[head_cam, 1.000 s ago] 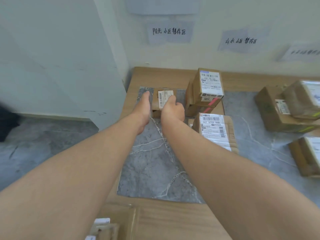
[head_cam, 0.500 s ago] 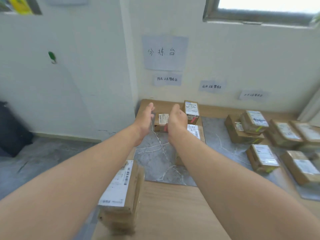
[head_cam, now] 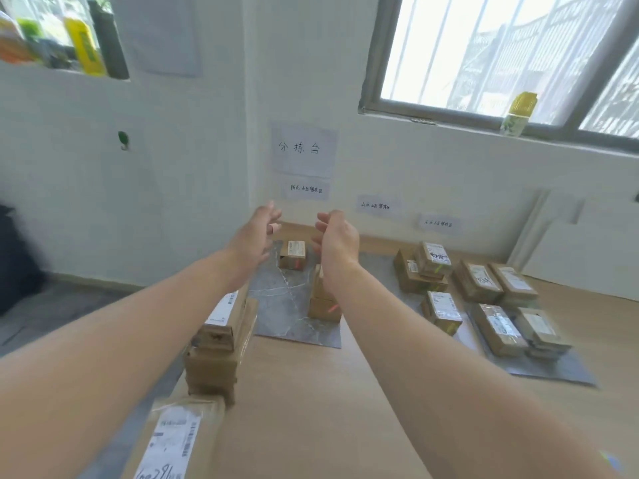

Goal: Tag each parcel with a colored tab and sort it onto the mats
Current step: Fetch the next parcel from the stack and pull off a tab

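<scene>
Both hands are raised above the far end of the table (head_cam: 311, 392) and hold nothing. The left hand (head_cam: 257, 236) has its fingers spread and slightly bent; the right hand (head_cam: 337, 242) has its fingers loosely curled, palm turned towards the left one. Neither touches a parcel. The left mat (head_cam: 283, 305), grey and marbled, carries a small parcel (head_cam: 293, 259) at its far end, lying directly below the gap between the hands, label upward. On the same mat, nearer and to the right, is a stack (head_cam: 323, 305) of boxes, partly hidden by the right forearm, with a red tab (head_cam: 332, 308) on its front. Further right, grey matting (head_cam: 553, 369) carries several more parcels: one group (head_cam: 423, 267) near the wall, one box (head_cam: 442, 311) closer in, and a cluster (head_cam: 501, 305) beyond. Where one mat ends and the next begins cannot be told. Off the mats, along the table's left edge, is a pile (head_cam: 218, 344) of boxes, and a long parcel (head_cam: 173, 440) lies nearest the viewer. Paper signs (head_cam: 304, 150) are fixed to the wall behind the mats.
</scene>
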`<state>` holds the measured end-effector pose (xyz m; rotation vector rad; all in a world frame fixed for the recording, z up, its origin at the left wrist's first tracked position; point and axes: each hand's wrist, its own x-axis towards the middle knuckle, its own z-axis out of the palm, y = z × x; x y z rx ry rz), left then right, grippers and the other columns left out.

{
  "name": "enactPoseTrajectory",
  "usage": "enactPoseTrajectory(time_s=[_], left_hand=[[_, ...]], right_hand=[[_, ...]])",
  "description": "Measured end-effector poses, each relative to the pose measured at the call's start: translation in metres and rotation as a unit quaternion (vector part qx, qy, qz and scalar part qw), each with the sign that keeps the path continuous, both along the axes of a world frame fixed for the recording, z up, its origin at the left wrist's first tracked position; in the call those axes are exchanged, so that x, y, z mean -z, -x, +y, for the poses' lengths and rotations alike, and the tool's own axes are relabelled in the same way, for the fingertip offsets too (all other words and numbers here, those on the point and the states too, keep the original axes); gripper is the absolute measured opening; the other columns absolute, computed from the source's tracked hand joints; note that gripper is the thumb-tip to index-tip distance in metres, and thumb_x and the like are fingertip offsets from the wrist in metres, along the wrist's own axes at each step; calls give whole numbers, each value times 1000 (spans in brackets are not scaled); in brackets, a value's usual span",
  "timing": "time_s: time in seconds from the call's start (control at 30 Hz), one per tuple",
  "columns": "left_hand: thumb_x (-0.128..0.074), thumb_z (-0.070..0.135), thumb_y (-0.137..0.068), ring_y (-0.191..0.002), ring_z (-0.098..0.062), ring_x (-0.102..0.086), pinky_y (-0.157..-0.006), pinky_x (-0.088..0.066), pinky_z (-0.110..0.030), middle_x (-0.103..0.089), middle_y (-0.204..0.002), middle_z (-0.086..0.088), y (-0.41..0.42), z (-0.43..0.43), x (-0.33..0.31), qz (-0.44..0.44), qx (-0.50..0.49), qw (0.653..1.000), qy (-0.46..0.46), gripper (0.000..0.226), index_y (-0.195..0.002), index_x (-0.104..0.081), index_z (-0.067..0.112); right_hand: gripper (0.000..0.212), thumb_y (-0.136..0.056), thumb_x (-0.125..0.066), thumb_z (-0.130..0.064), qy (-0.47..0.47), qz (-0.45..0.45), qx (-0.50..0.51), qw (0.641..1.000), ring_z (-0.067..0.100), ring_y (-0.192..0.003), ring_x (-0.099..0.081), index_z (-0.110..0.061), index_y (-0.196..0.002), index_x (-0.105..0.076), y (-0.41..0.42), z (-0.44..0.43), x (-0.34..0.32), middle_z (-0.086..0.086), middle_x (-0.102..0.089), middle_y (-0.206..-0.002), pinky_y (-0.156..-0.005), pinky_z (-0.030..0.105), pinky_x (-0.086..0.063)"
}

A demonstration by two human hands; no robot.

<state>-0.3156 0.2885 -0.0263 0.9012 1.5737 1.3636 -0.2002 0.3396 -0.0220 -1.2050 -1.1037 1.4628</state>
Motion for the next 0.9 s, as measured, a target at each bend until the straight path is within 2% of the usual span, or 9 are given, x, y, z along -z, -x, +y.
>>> enactPoseTrajectory(time_s=[0.1,0.17,0.23,0.3,0.37,0.43,0.53,0.63,0.9], left_hand=[[-20,53,-105,-131,-23,-46,-103,-35,-33,-41,-154,-4,-21,-44,0,14,-27,999,-10,57,-150,-42,26],[-20,53,-105,-131,-25,-46,-105,-35,-35,-43,-153,-4,-34,-71,2,14,-47,999,-9,55,-148,-44,27],[-22,53,-105,-141,-30,-38,-114,-30,-40,-44,-153,-4,-45,-97,4,10,-67,998,-9,55,-148,-45,27],[-23,54,-105,-143,-31,-37,-117,-28,-41,-45,-152,-4,-54,-122,4,8,-85,996,-8,55,-146,-47,26],[-25,54,-104,-142,-30,-37,-117,-28,-41,-45,-152,-4,-64,-144,2,11,-102,995,-9,56,-145,-49,25],[-25,54,-104,-142,-29,-38,-119,-28,-42,-45,-153,-4,-70,-163,0,12,-114,993,-12,56,-145,-49,23],[-25,54,-105,-143,-30,-37,-121,-26,-44,-43,-154,-7,-76,-188,-2,12,-124,992,-17,57,-146,-47,22],[-24,52,-105,-141,-30,-39,-117,-27,-41,-45,-152,-7,-71,-208,0,17,-141,990,-18,56,-145,-49,21],[-21,51,-106,-146,-29,-32,-121,-22,-41,-42,-155,-7,-34,-248,52,8,-164,986,-25,56,-143,-51,22]], right_hand=[[27,-99,-44,-32,-5,-4,-35,999,18,-82,-58,-23,-93,-69,-28,-37,1,10,-71,-103,-70,32,-49],[33,-100,-43,-32,-3,-13,-56,998,17,-80,-55,-15,-101,-71,-44,-58,2,17,-68,-113,-67,31,-44],[42,-99,-44,-32,-9,-9,-64,998,20,-80,-52,-1,-113,-68,-57,-79,3,21,-64,-121,-72,32,-43],[43,-99,-45,-31,-22,4,-77,997,20,-80,-51,4,-114,-64,-66,-99,4,25,-62,-122,-74,36,-44],[37,-99,-45,-30,-30,4,-95,995,21,-82,-55,-3,-103,-70,-73,-115,6,23,-68,-107,-76,37,-47],[31,-100,-45,-29,-31,13,-104,994,20,-88,-60,-15,-96,-72,-80,-130,5,3,-70,-94,-82,36,-50],[31,-102,-45,-29,-38,21,-110,993,17,-98,-63,-17,-106,-73,-84,-147,7,-3,-73,-111,-98,39,-52],[33,-104,-44,-29,-38,20,-115,992,18,-102,-64,-16,-112,-73,-79,-165,11,-1,-72,-117,-98,39,-51],[29,-104,-44,-28,-18,12,-142,990,20,-113,-65,-23,-102,-72,-36,-206,61,-3,-71,-114,-105,41,-51]])
